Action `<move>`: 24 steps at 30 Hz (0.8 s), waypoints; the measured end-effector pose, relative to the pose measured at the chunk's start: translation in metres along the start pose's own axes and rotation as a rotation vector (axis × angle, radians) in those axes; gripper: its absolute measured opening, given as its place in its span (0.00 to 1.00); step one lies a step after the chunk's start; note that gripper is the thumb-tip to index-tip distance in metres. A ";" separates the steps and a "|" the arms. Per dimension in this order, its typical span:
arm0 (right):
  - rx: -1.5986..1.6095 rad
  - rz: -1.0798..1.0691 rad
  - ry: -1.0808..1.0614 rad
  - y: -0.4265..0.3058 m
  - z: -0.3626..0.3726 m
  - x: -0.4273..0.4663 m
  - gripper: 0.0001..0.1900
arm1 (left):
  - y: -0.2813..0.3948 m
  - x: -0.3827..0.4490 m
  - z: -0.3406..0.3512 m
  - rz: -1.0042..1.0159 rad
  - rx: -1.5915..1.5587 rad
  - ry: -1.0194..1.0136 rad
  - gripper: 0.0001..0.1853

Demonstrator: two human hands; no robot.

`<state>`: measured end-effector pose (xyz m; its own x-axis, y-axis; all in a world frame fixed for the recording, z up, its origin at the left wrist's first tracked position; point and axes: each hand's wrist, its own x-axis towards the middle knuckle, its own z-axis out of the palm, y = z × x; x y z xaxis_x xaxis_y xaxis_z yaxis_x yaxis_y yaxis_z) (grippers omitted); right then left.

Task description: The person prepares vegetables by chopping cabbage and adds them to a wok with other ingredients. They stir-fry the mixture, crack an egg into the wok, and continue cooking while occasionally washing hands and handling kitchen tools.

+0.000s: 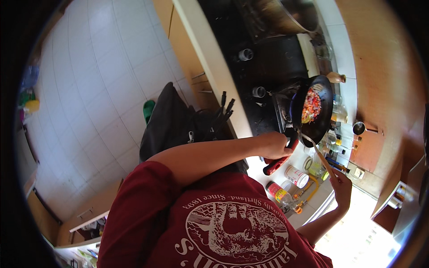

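Observation:
My left hand grips the red-and-black handle of a dark wok, which is tilted over a gas burner. Chopped red, orange and pale food lies in the wok. My right hand is shut around the wooden handle of a metal-necked cooking turner. The turner's neck reaches over the wok's near rim; its head seems to lie inside, partly unclear. A white-lidded jar and a bottle with an orange cap are near the wok handle.
A large metal pot sits farther along the black cooktop. Glass bottles line the tiled wall. A small pan hangs beyond them. A yellow gas hose runs by the jars. A black bag is at my left side.

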<state>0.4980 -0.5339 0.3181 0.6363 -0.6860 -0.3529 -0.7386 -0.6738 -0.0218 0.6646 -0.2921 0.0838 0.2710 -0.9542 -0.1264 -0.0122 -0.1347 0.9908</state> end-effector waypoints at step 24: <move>0.097 0.025 0.024 -0.010 -0.016 0.004 0.17 | -0.032 0.011 -0.022 0.179 0.476 0.366 0.05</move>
<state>0.5118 -0.5345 0.3320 0.6219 -0.7092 -0.3322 -0.7714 -0.6277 -0.1042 0.6895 -0.2920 0.0521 0.5362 -0.8311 0.1476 -0.4927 -0.1662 0.8542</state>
